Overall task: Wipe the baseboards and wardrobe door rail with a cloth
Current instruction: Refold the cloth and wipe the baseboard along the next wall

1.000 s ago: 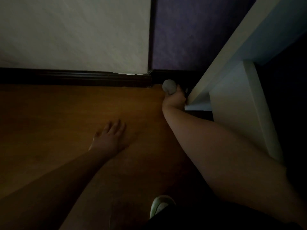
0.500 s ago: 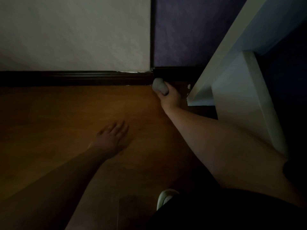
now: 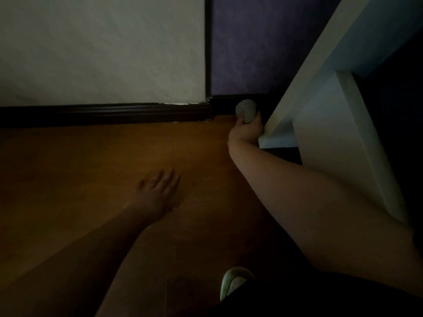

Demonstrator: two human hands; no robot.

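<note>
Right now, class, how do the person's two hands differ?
The right hand grips a balled grey cloth against the dark baseboard; the left hand holds nothing. The right hand's fingers curl; the left hand's lie flat on the wooden floor. Both are bare.

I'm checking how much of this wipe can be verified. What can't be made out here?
- Head view: the right hand grips the balled grey cloth, hiding its fingertips.
- The dark baseboard under the purple wall disappears behind the white furniture panel.
- Dim light: dust is indiscernible.
- The pale shoe is half in shadow.
</note>
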